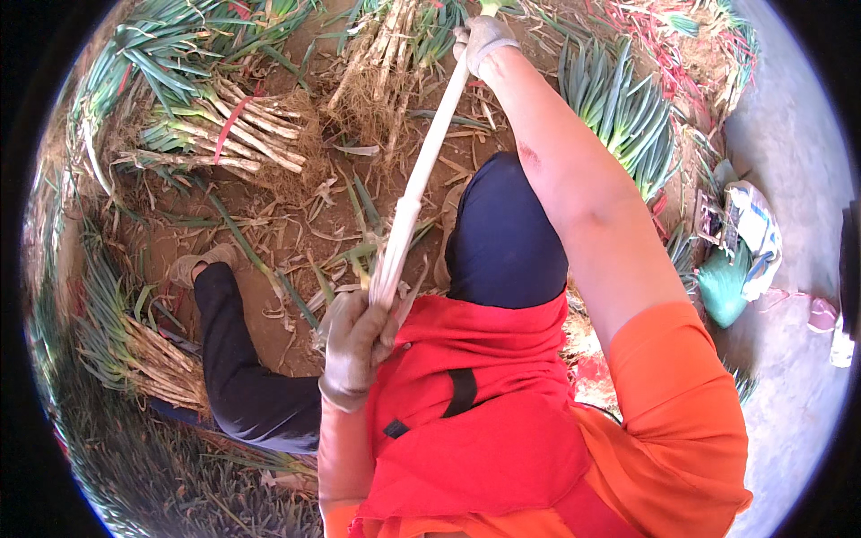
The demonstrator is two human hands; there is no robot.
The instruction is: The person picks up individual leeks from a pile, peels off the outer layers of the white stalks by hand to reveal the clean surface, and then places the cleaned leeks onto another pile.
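A long white green onion [437, 152] stretches slantwise between my two gloved hands, in front of my body. At its lower end my left hand [352, 341] is closed around the stalk, where a thicker outer layer [395, 251] sits around the shaft and loose strips of skin stick out. My right hand [484, 43], with the arm reaching far out, grips the upper end where the stalk turns green. The leaves beyond that hand are mostly cut off by the picture's edge.
Tied bundles of green onions lie on the brown ground at far left [235, 130], left [161, 359] and far right [619, 112]. Peeled skins [287, 260] litter the soil around my feet. A green bag [725, 285] rests on grey pavement at right.
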